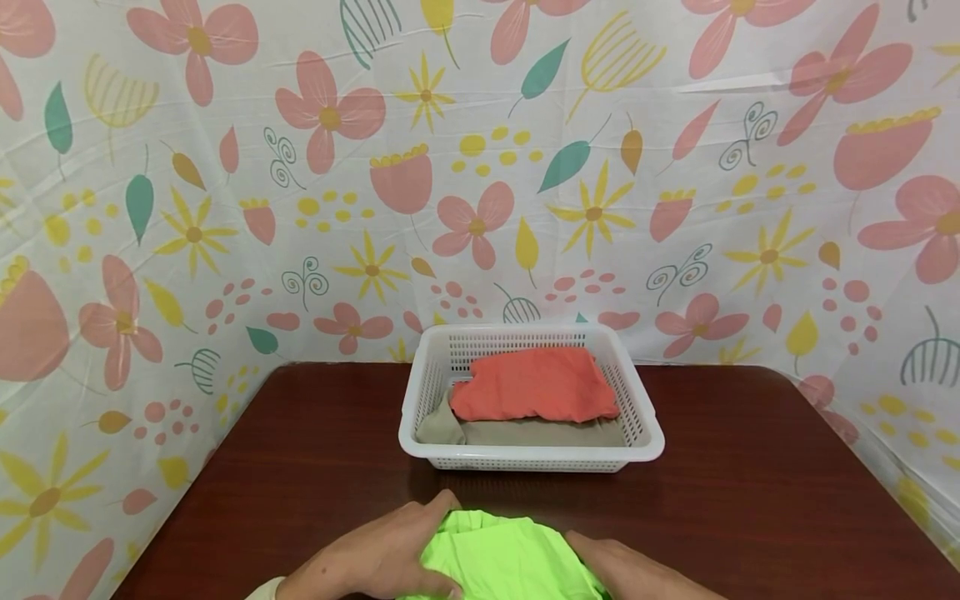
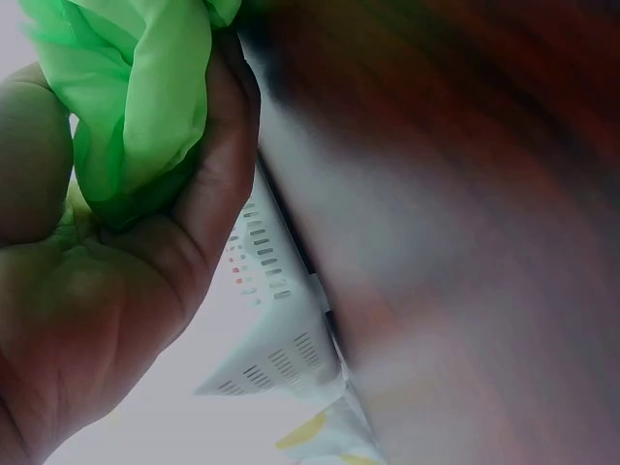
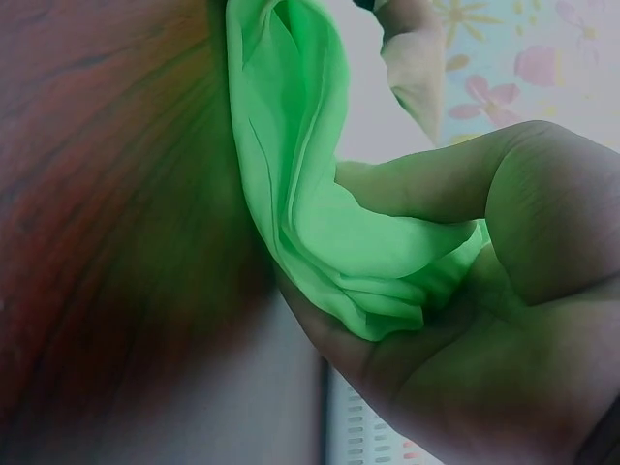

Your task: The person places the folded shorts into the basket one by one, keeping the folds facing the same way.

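A bright green folded cloth [image 1: 510, 558] is at the near edge of the table, held between both hands. My left hand [image 1: 382, 546] grips its left side, and the left wrist view shows the bunched green fabric [image 2: 145, 107] between thumb and fingers. On the opposite side my right hand [image 1: 626, 571] holds the cloth; in the right wrist view its thumb lies over the folded layers [image 3: 310, 213] with the fingers beneath. Beyond the hands stands a white plastic basket [image 1: 532, 454] with a folded coral-red cloth [image 1: 532, 385] lying on a grey-beige cloth [image 1: 540, 432].
The basket rests toward the back of a dark reddish-brown table [image 1: 322, 450]. A white curtain [image 1: 480, 275] printed with flowers and leaves hangs behind the table and along both sides.
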A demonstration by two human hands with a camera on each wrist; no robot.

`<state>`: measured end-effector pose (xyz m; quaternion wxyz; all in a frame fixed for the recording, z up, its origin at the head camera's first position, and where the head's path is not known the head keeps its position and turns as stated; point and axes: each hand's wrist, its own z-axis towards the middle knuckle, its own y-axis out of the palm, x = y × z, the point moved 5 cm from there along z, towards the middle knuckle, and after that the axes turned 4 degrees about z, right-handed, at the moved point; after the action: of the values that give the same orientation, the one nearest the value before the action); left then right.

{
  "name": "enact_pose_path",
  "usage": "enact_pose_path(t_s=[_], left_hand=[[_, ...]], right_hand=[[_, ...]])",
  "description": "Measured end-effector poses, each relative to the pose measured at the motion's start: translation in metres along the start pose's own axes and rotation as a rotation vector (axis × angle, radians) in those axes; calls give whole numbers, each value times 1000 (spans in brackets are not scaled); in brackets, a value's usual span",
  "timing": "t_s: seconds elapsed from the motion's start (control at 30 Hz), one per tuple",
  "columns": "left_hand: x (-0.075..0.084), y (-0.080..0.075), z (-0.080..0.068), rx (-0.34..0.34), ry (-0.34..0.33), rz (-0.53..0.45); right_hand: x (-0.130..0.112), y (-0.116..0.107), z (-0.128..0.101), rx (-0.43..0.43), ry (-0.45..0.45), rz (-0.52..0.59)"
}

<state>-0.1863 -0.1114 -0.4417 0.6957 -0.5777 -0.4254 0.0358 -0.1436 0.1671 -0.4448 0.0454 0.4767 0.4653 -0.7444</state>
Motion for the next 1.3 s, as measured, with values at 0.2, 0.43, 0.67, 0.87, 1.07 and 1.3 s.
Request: enact_pose_path(t_s=[0.2, 0.43, 0.67, 0.87, 1.07, 1.3], left_hand=[[2, -2, -1, -7, 23, -24], [4, -2, -1, -20, 2, -42], [3, -2, -1, -18, 6, -36], [3, -3, -1, -23, 4, -29], [6, -4, -2, -23, 11, -42], [8, -6, -3, -6, 25, -38]], right_hand=[[-2, 0, 1, 0, -53, -31], [-1, -1, 0, -9, -36, -32], [-1, -2, -2, -11, -13, -72], [-2, -2, -1, -19, -7, -72], [-2, -2, 0, -54, 11, -13], [-4, -4, 0, -72, 11, 4]])
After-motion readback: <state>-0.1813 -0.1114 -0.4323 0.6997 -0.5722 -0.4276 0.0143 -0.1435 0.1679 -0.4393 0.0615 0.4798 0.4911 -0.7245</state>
